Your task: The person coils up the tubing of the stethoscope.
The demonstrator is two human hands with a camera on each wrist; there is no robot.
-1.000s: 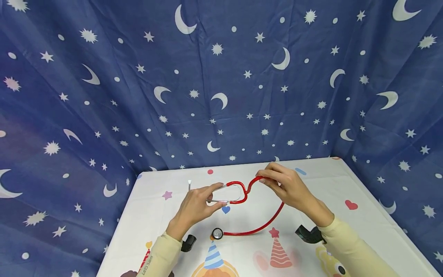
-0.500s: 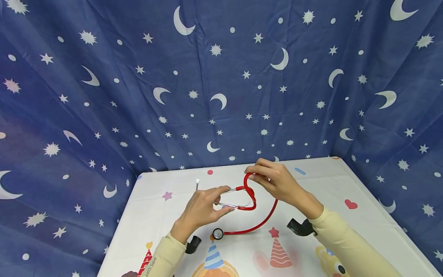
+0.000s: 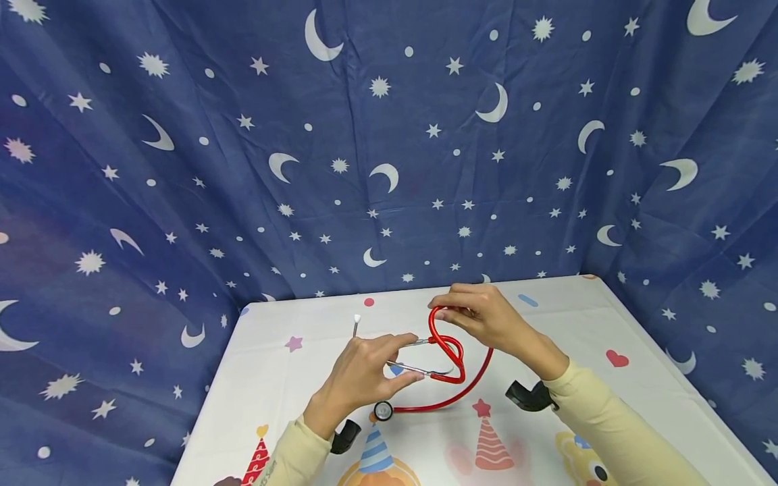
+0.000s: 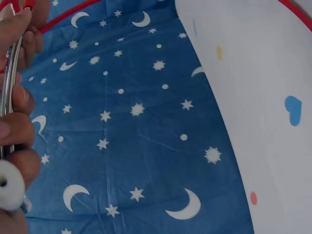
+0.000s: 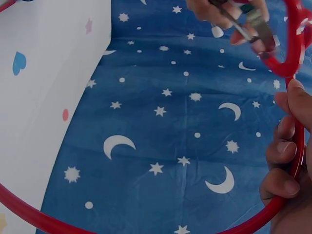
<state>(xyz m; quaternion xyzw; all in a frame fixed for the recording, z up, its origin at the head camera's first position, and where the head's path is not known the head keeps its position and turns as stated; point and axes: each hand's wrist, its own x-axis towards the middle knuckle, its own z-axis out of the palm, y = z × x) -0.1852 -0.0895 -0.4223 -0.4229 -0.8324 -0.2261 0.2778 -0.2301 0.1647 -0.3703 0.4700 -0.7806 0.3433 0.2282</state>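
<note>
A stethoscope with red tubing [image 3: 462, 398] is held up between both hands over the table. My left hand [image 3: 365, 371] grips its two metal ear tubes [image 3: 407, 368], thumb on one and fingers on the other. One white ear tip [image 3: 357, 318] sticks up behind that hand; another ear tip [image 4: 9, 185] is close in the left wrist view. My right hand [image 3: 486, 317] pinches the red tube, which loops down across the forked part. In the right wrist view, fingers [image 5: 285, 151] curl round the tube. The round chest piece [image 3: 383, 410] lies on the tablecloth at the front.
A white tablecloth [image 3: 547, 331] with printed hearts, stars and party hats covers the table. Behind it hangs a blue curtain [image 3: 389, 169] with moons and stars. Black camera mounts [image 3: 530, 396] sit at both wrists.
My left hand has moved right and slightly down with the ear tubes, tilting the forked end. My right hand has shifted left, and the tube now loops over the fork. The chest piece stays put.
</note>
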